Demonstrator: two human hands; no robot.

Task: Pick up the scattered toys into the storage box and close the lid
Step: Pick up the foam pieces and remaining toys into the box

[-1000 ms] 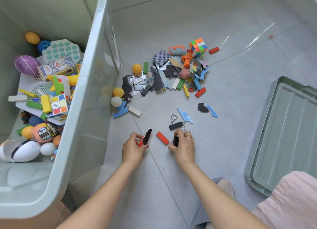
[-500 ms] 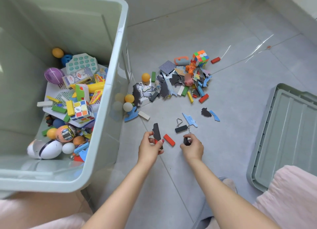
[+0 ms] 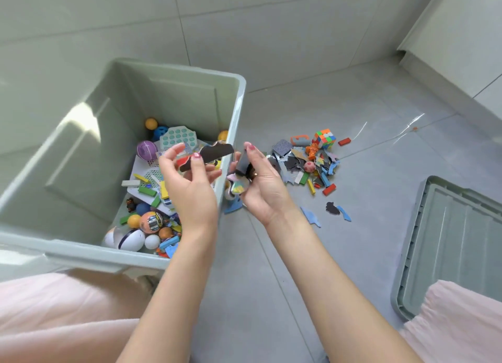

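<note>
Both hands were down at the floor a moment ago, picking up bits. Now they are up in the air at the pale green plastic storage box point(image 3: 239, 96). The left hand point(image 3: 190, 183) is over the inside of the box. Its grip is closed on a flat black puzzle piece with a wavy edge point(image 3: 214, 152) and a small red piece under it. The right hand point(image 3: 260, 183) is just past the box's side wall, not over the box yet. Its grip is closed on a dark grey block point(image 3: 241, 163) and some small bits.

I think the pieces are about to drop in with the toys already there. But lots of work is left. A heap of scattered toys point(image 3: 307, 167) lies on the floor, with a bright puzzle cube point(image 3: 323, 138) at its far end. The pale green lid point(image 3: 451, 243) lies well apart from the box, to the right.

Some things are hard to see. The hands hide part of the box. What else sits in the right palm is blurry. The picture cuts off the lid's right edge.
</note>
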